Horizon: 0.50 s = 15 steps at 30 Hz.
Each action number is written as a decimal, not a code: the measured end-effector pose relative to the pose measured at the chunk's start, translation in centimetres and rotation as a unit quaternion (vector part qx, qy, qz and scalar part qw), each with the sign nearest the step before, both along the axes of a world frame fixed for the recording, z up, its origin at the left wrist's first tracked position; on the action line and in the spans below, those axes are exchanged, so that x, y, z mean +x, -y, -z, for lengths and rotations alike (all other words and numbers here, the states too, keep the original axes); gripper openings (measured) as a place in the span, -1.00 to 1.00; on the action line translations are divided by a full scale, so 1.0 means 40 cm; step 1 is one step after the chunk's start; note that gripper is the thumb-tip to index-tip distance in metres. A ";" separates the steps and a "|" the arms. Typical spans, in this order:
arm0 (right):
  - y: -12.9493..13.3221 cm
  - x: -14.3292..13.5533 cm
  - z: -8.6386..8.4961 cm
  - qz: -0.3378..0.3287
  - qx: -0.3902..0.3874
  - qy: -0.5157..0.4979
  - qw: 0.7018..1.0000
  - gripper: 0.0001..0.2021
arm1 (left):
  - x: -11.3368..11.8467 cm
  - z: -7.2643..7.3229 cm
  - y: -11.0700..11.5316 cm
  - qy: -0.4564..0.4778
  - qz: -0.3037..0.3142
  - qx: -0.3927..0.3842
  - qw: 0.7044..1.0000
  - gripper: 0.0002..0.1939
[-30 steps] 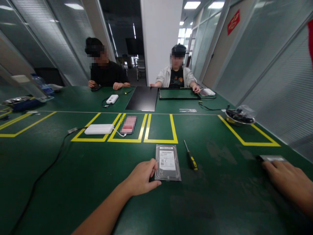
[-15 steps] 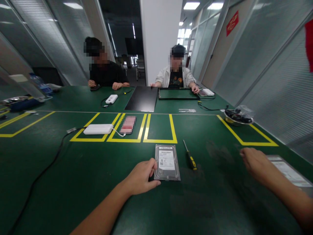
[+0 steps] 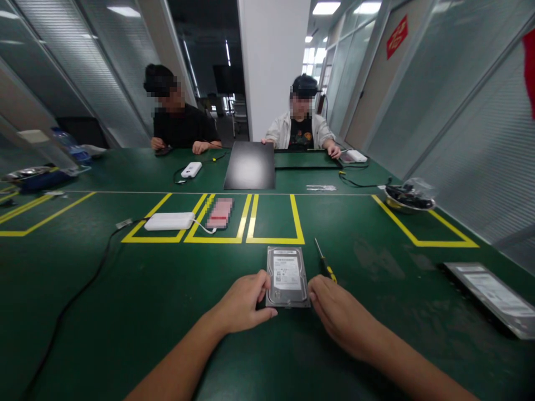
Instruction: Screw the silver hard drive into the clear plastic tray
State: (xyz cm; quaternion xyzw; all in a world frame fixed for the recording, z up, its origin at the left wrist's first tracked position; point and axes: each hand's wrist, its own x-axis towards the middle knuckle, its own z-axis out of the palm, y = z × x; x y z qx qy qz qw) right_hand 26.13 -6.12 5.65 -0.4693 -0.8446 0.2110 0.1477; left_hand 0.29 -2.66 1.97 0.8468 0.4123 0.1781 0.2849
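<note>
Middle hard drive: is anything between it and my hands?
Nothing visible: your left hand is at the left edge of the hard drive, your right hand beside its right; the screwdriver lies beyond that hand.

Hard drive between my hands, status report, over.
Left hand at hard drive's left edge; right hand beside its right. Lying flat, label up. Screwdriver close by, partly hidden behind right hand.
</note>
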 end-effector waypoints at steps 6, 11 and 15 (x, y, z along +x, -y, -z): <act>0.010 -0.050 -0.022 0.039 -0.136 -0.189 0.972 -0.76 | 0.010 0.006 0.018 0.122 -0.038 0.161 0.979 -0.69; 0.013 -0.107 -0.014 0.017 -0.202 -0.340 0.918 -0.72 | 0.054 -0.002 0.054 0.196 -0.004 0.310 0.930 -0.70; 0.015 -0.140 0.004 0.053 -0.262 -0.411 0.872 -0.67 | 0.079 -0.016 0.066 0.238 -0.021 0.344 0.908 -0.71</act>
